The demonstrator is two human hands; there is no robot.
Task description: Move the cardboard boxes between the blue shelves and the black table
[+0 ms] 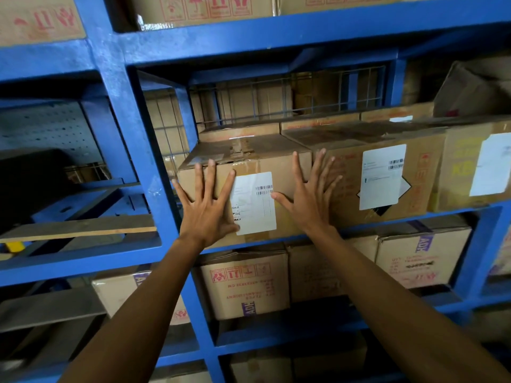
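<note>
A cardboard box (257, 161) with a white barcode label stands at the left end of a blue shelf (414, 217), against the blue upright (121, 114). My left hand (207, 203) lies flat on its front face with fingers spread, beside the label. My right hand (307, 194) presses flat on the front's right edge, its fingers reaching over the seam to the neighbouring labelled box (381, 178). Neither hand grips anything. The black table is not in view.
More cardboard boxes fill the shelves above (210, 9) and below (246, 283). A yellow-printed box (475, 167) stands further right. A wire mesh (290, 92) backs the bay. The left bays hold a wooden plank (83, 228) and dark metal parts.
</note>
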